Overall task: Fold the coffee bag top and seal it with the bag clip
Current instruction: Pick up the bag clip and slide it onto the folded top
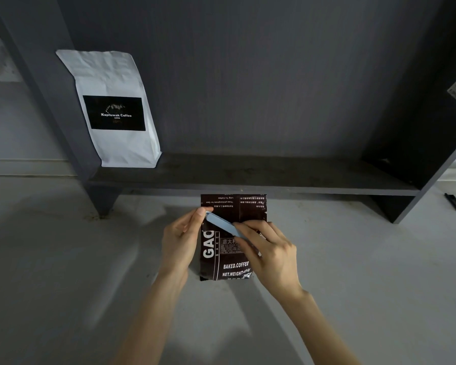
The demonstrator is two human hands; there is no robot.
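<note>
The dark coffee bag [232, 248] is lying flat on the pale tabletop [353, 285], just in front of the dark shelf unit [248, 177], with its top part turned over so the print up there is reading upside down. Across that folded part the light blue bag clip [223, 225] is sitting at a slant, high at the left edge, dipping toward the right. The left hand [181, 239] is pinching the clip's upper end together with the bag's left edge, fingers drawn close around it; the right hand [270, 250] is curling over the lower end, fingertips narrow and pressing down on the clip and the bag beneath. Whether the clip is actually snapped closed, that is not readable from here. By my reading this is the sealing step, and the fold looks done, so the task seems near its end. To do it well, the clip wants levelling so it is running square along the fold instead of crossing it, with the whole width of the bag caught inside it. The left hand should be pinning the fold so it is not springing open while the right is squeezing along the clip until it latches. The risk is a corner of the fold slipping out. Off to the left, a white coffee bag [116, 111] is standing on the shelf, well clear of the work.
</note>
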